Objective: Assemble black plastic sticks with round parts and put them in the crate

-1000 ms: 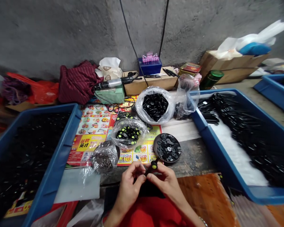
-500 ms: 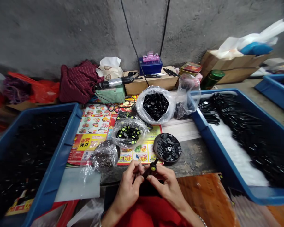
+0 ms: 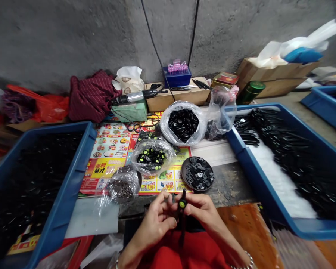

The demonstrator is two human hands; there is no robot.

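Note:
A long black plastic part with a round yellow-green button (image 3: 182,204) stands nearly upright in front of my lap. My right hand (image 3: 204,210) pinches it near the button. Curled close beside it on the left is my left hand (image 3: 158,219), thumb and fingertips drawn together; whatever sits between them is too small to name. Just beyond my hands lies a round dish of flat black pieces (image 3: 198,174). Nearby are a plastic bag of black parts with yellow-green buttons (image 3: 151,158) and a bagged dish of small metal screws or pins (image 3: 124,188).
Blue bins (image 3: 85,149) (image 3: 271,194) holding black parts flank me. A larger bag of black pieces (image 3: 183,125) stands farther back. An electric screwdriver-like tool (image 3: 134,97) rests on a green box (image 3: 131,111). Behind everything rises a grey wall (image 3: 86,37).
The black part has swung from a tilt across my fingers to nearly upright in my right hand. My left thumb and fingers have come away from it.

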